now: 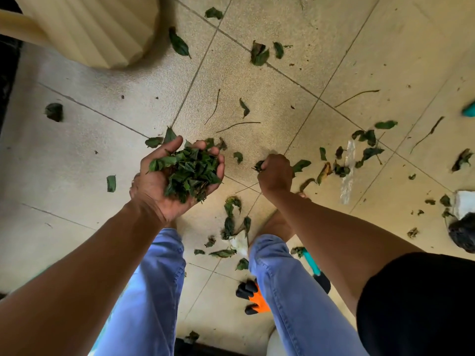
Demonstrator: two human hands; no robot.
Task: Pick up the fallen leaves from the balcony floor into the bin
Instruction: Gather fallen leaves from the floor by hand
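My left hand (154,186) is turned palm up and cups a heap of green leaves (191,172), fingers curled round it. My right hand (276,174) is closed in a fist, knuckles up, and a few leaves (259,166) poke out of its left side. Several more fallen leaves (259,53) and thin stems (237,124) lie scattered over the beige tiled floor (102,160), mostly to the right and between my legs. No bin is clearly in view.
A cream ribbed planter (97,29) stands at the top left. An orange and black glove (253,296) and a teal-handled tool (312,264) lie by my right leg. A strip of clear plastic (348,170) and a dark object (464,233) sit at the right.
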